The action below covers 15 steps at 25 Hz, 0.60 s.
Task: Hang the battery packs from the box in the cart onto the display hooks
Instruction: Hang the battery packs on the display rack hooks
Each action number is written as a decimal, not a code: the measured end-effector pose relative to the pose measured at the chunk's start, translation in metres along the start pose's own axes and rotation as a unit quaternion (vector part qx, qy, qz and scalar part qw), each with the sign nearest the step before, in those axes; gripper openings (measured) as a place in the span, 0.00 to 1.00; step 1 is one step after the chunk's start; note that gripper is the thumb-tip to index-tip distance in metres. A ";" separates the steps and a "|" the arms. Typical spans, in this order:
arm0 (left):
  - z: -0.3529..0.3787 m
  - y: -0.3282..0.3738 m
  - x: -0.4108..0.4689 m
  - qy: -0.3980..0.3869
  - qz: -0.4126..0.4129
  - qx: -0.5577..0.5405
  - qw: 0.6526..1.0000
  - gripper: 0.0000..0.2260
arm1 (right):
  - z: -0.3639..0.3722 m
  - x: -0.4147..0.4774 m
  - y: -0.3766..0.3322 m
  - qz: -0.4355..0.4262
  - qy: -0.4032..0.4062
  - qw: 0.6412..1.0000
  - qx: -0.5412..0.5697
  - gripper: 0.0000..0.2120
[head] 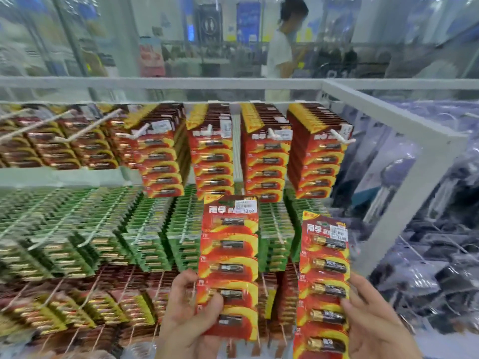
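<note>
two strips in hand. left hand (186,301): thumb across the front, fingers curled behind the lower end of a red battery strip (229,257), held upright before the display. right hand (375,325): fingers curled round the edge of a second red strip (324,281), slightly tilted; its cells look fatter. note to self: hang one at a time, top hole lined on a hook tip (272,132), slid back level. red rows (264,164) above look nearly full; i match cell size first. box and cart not in view.
</note>
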<state>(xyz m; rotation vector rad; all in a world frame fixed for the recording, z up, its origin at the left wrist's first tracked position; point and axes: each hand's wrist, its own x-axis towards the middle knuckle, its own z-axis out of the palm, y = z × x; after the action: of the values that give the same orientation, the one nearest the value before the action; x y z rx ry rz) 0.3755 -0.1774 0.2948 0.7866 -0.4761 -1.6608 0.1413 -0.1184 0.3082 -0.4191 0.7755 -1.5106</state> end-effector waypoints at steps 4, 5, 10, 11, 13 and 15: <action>-0.018 0.033 0.003 -0.067 0.000 0.025 0.997 0.41 | 0.011 0.023 0.015 -0.018 0.043 0.997 -0.061 0.54; -0.021 0.038 0.002 -0.068 -0.012 0.027 0.997 0.46 | 0.016 0.029 0.018 -0.026 0.053 0.996 -0.065 0.51; -0.026 0.064 0.004 -0.013 -0.017 0.029 0.999 0.39 | 0.045 0.046 0.028 -0.035 0.032 0.998 -0.032 0.29; -0.028 0.069 0.005 -0.006 -0.011 0.023 1.000 0.40 | 0.047 0.050 0.031 -0.032 0.028 0.999 -0.029 0.31; -0.036 0.078 0.010 0.021 0.025 0.010 0.999 0.32 | 0.056 0.052 0.036 -0.015 0.023 0.999 -0.026 0.37; -0.036 0.090 0.012 0.011 0.043 -0.003 0.999 0.33 | 0.061 0.055 0.039 0.000 0.006 1.000 -0.011 0.39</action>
<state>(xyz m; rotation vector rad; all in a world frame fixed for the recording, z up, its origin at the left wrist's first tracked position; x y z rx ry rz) 0.4627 -0.2073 0.3284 0.7680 -0.4825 -1.5711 0.2048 -0.1834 0.3135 -0.4269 0.8017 -1.5066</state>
